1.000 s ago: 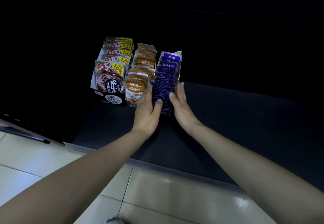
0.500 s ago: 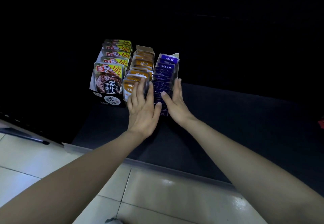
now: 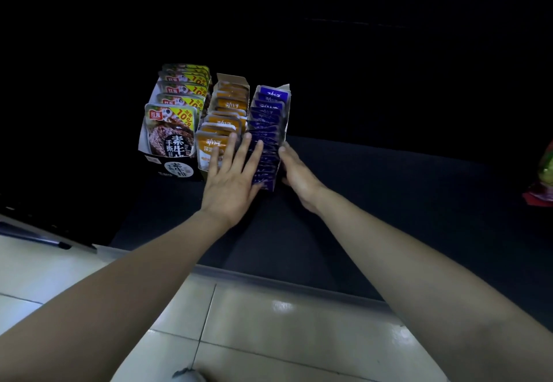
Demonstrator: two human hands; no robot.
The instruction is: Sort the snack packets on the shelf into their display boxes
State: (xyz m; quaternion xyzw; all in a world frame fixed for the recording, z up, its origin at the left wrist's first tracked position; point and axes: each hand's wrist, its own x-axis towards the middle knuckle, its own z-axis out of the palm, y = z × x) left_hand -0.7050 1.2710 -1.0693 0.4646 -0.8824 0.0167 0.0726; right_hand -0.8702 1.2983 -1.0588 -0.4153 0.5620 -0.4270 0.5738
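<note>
Three display boxes stand side by side on the dark shelf [image 3: 374, 202]. The left box holds grey-and-yellow beef-picture packets [image 3: 170, 133], the middle box orange packets [image 3: 227, 106], the right box purple packets [image 3: 269, 112]. My left hand [image 3: 232, 178] lies flat with straight, spread fingers against the fronts of the orange and purple rows. My right hand [image 3: 296, 169] presses with straight fingers along the right side of the purple box. Neither hand grips a packet.
The shelf's pale front edge [image 3: 284, 283] runs across below my forearms, with tiled floor [image 3: 269, 336] beneath. A red-and-green packet [image 3: 543, 181] shows at the far right edge. The shelf's back is dark.
My left hand slid up and right, from the orange row's front across onto the purple row. My right hand shifted along the purple box's right side. The boxes moved slightly back.
</note>
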